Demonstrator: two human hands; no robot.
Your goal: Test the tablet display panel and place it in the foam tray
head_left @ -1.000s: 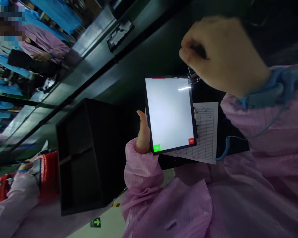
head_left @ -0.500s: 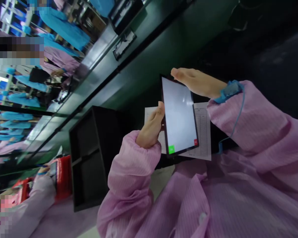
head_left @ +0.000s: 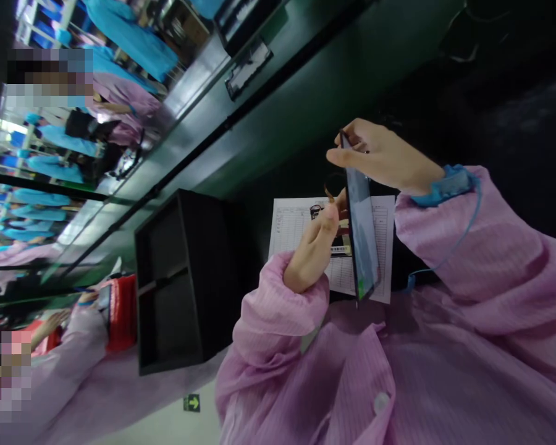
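A thin display panel (head_left: 362,228) is tilted almost edge-on above a printed sheet. Its lit screen faces right, with a green patch at the lower corner. My right hand (head_left: 384,154) grips the panel's upper end, thumb on one side and fingers on the other. On the back side, my left hand (head_left: 312,247) is closed at the panel's edge, its fingertips partly hidden. By the left thumb a thin brown flex cable (head_left: 328,190) curls up. A barcode label (head_left: 339,250) shows behind the panel.
The printed sheet (head_left: 290,232) lies on the dark worktop beneath. A black divided tray (head_left: 167,327) stands to the left. Beyond a rail, a dark frame-like part (head_left: 249,68) lies on the bench. Co-workers in blue and pink are at the left, near a red bin (head_left: 122,312).
The panel has turned from facing me to nearly edge-on and shifted right. My right hand has closed over its upper end, and my left hand has moved right along with it.
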